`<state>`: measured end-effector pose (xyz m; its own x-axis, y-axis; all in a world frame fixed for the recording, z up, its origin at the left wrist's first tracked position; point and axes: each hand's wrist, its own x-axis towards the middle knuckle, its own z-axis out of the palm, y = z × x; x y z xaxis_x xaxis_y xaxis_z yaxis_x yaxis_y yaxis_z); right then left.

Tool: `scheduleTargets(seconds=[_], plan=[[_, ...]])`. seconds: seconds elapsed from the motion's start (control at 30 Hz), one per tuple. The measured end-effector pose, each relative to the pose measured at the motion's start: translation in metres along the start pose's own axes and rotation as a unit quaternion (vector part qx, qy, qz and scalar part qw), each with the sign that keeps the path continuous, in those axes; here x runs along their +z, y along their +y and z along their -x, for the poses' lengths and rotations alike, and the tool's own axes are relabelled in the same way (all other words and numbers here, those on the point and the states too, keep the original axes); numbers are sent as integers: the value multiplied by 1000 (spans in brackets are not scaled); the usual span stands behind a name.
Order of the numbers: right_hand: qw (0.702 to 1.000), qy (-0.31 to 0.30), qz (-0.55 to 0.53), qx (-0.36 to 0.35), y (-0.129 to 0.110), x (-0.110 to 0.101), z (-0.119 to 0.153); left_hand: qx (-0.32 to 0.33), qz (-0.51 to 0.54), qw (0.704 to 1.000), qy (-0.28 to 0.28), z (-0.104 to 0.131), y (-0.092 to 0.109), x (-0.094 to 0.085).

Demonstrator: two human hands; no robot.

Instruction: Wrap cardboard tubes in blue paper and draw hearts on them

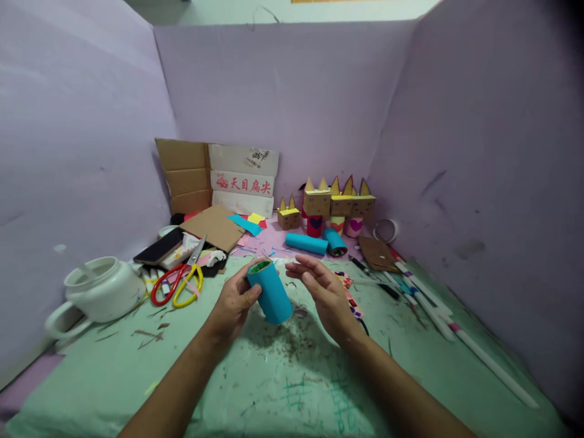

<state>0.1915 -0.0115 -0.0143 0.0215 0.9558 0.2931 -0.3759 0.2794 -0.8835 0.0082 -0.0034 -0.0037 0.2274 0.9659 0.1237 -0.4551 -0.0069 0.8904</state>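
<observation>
My left hand [236, 299] is wrapped round the upper left side of a blue paper-covered tube [272, 297]. The tube leans over the green tabletop cover, its open upper end showing something green inside. To the right of it, my right hand [321, 291] is raised with its fingers apart, holding nothing and not touching the tube. Brown crumbs [292, 344] lie scattered on the cover below. Another blue tube [305, 244] lies on its side behind, beside a shorter blue one [336, 242].
Scissors with red [168, 285] and yellow handles, a dark phone [159, 246] and a white pot [101, 289] stand or lie at left. Behind are cardboard [214, 226] and box-headed figures [340, 207]. Markers and white sticks [493, 364] lie at right. Purple walls enclose three sides.
</observation>
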Motion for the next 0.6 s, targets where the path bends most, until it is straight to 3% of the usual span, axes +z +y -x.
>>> scheduleTargets(seconds=[0.13, 0.33, 0.53, 0.6], plan=[[999, -18, 28, 26, -3, 5, 4, -20, 27, 999, 1, 1, 2, 2], [993, -94, 43, 59, 1, 4, 7, -20, 52, 998, 3, 1, 4, 1], [989, -105, 40, 99, 10, 5, 5, -30, 74, 997, -5, -1, 1, 0], [993, -77, 21, 87, 8, 5, 4, -40, 88, 995, 1, -2, 0, 0]])
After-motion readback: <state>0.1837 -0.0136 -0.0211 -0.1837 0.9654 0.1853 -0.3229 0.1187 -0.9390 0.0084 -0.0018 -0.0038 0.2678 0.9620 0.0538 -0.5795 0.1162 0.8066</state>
